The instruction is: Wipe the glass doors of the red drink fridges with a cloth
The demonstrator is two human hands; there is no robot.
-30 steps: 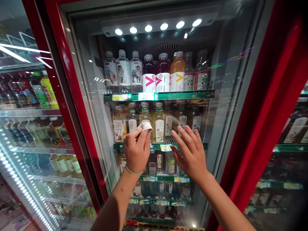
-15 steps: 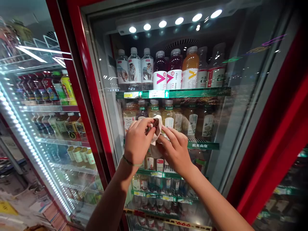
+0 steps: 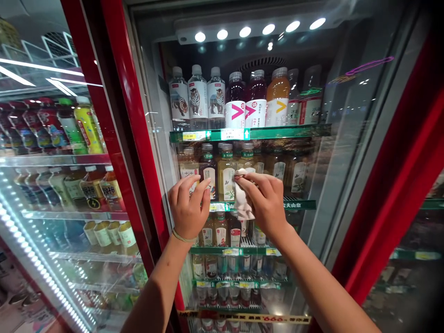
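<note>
My right hand (image 3: 265,203) is closed on a small white cloth (image 3: 243,203) and holds it against the glass door (image 3: 322,185) of a red-framed drinks fridge, level with the second shelf. My left hand (image 3: 187,208) hovers just left of it with its fingers loosely curled and nothing in them; a thin band sits on that wrist. Behind the glass stand rows of bottles: clear water bottles with tiger labels (image 3: 197,99), purple and orange drinks (image 3: 256,99), and tea bottles (image 3: 225,171) on the shelf below.
A red door frame (image 3: 118,115) separates this fridge from a second cooler (image 3: 62,185) on the left with lit shelves of bottles and cups. Another red frame (image 3: 391,185) borders the right side. Green shelf rails (image 3: 284,132) carry price tags.
The cloth has passed from my left hand to my right hand. The left hand has let go and drawn slightly left, and the view has shifted a little.
</note>
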